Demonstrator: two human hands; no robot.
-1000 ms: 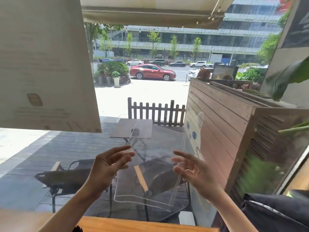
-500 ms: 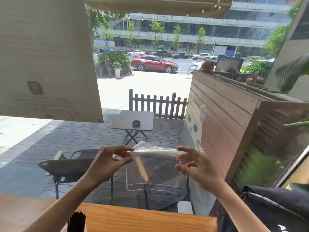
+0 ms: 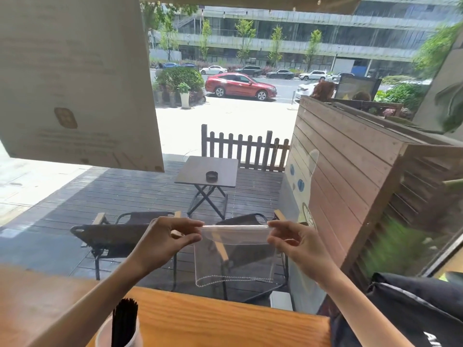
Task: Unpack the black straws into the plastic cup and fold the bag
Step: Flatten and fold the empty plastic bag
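Head view, nearest first: a wooden surface (image 3: 213,319) runs along the bottom edge, and at its near left a plastic cup (image 3: 119,333) stands with a bundle of black straws (image 3: 124,319) upright in it, so the unpacking looks done as far as one can see. To the right a dark bag-like thing (image 3: 413,311) lies at the edge of the surface. Just beyond, both arms reach out over the surface and hold the clear bag (image 3: 235,256) up in the air between them. The left hand (image 3: 162,239) pinches the bag's top left corner between thumb and fingers (image 3: 186,225), curled close on the film; the right hand (image 3: 297,242) pinches the top right corner the same way. The top edge is pulled taut and level between the two hands, and the rest hangs down slack, with a doubled layer near the top that suggests a first fold is in hand. The bag appears empty. What is left, I would say, is to finish folding it and set it down. Farther off, through the window, stand two chairs (image 3: 117,231), a small table (image 3: 208,171) and a fence (image 3: 245,151).
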